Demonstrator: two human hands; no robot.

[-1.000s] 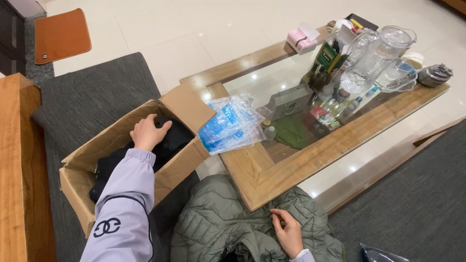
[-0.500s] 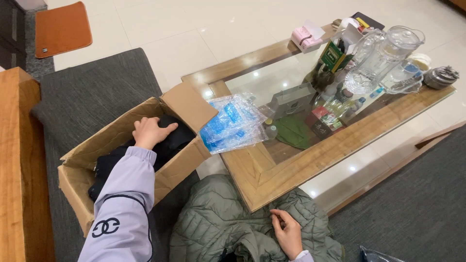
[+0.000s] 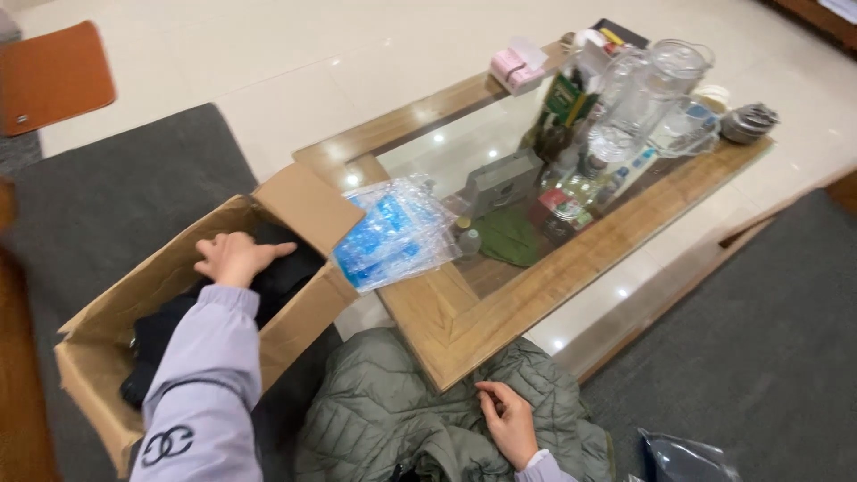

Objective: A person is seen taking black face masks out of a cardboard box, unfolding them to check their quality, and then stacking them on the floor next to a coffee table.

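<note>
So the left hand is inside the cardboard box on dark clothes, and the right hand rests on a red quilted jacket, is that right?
Not quite. The head view shows the jacket is grey-green, not red. The rest holds: the left hand is inside the cardboard box on dark clothes, and the right hand rests on the quilted jacket.

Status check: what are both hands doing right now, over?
Left hand flat on dark clothes in cardboard box. Right hand resting on green jacket.

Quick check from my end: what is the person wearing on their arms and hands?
Both hands are bare, without gloves. The left hand comes out of a pale lilac sleeve bearing a dark interlocking-ring emblem near the elbow. The right hand shows only a sliver of matching lilac cuff.
</note>
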